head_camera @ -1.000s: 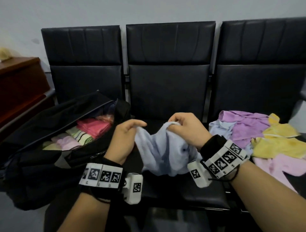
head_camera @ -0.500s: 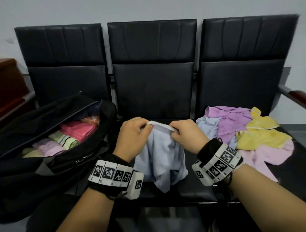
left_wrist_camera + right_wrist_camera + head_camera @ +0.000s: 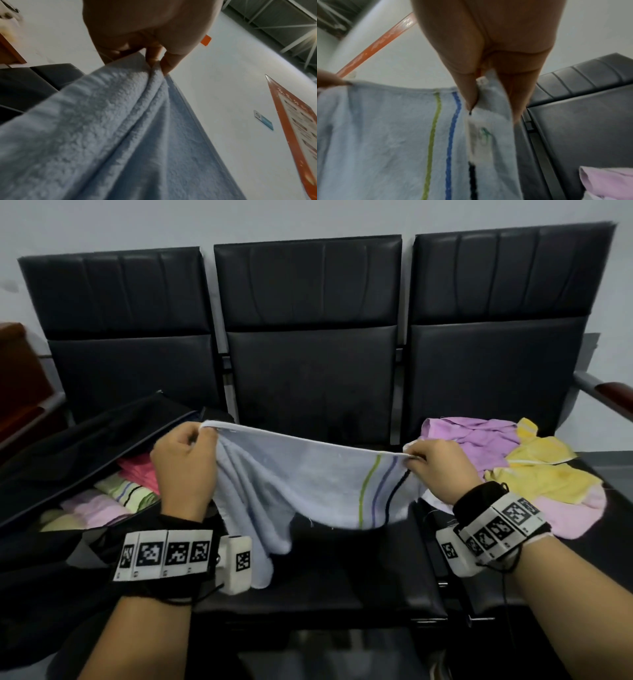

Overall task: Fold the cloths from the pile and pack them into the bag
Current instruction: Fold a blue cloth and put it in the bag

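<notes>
Head view: two hands stretch one pale blue terry cloth [image 3: 308,481] with three stripes over the middle of three black padded seats [image 3: 308,371]. Left hand [image 3: 185,470] and right hand [image 3: 436,467] each pinch a top corner. One open black fabric bag [image 3: 68,446] sits left; one loose pile of purple, yellow and pink cloths [image 3: 534,470] lies right.

Dim, flat indoor light with wide-angle bending at the edges, soft blur in both wrist views, and lamp glare upper right.

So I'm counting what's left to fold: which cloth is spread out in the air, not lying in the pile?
The light blue cloth with green, blue and black stripes, pinched at its top edge by the left hand and right hand.
</notes>
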A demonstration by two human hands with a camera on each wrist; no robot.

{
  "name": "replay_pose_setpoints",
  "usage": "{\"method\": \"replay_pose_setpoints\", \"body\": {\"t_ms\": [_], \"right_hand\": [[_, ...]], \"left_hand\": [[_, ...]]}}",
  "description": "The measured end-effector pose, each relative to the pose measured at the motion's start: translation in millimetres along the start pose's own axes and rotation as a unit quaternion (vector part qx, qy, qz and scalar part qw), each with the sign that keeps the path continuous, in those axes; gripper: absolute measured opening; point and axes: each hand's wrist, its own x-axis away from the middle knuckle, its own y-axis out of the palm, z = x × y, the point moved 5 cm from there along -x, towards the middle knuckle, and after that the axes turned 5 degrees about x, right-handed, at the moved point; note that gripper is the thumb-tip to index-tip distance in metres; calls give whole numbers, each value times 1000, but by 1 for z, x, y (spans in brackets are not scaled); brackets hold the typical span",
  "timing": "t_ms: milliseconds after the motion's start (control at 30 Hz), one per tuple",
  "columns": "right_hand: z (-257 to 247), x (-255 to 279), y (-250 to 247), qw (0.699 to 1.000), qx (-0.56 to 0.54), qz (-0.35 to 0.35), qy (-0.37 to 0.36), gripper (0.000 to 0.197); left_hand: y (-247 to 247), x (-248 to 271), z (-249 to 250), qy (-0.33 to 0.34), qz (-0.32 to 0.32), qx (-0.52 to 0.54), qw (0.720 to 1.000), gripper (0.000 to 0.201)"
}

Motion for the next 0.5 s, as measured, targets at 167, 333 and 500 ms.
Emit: {"method": "replay_pose_setpoints", "body": {"t_ms": [167,333,500], "right_hand": [[-3,8,-7,982,-184,13,43,13],[-52,15,-20,885,-465,-20,-22,21],[-82,16,-5,839,-525,-127,-60,27]], "left_hand": [[3,-5,-2,-19,19,-39,999,34],[45,-1,19,11,-58,-55,997,26],[77,21,16,18,-191,-64,979,14]]}}
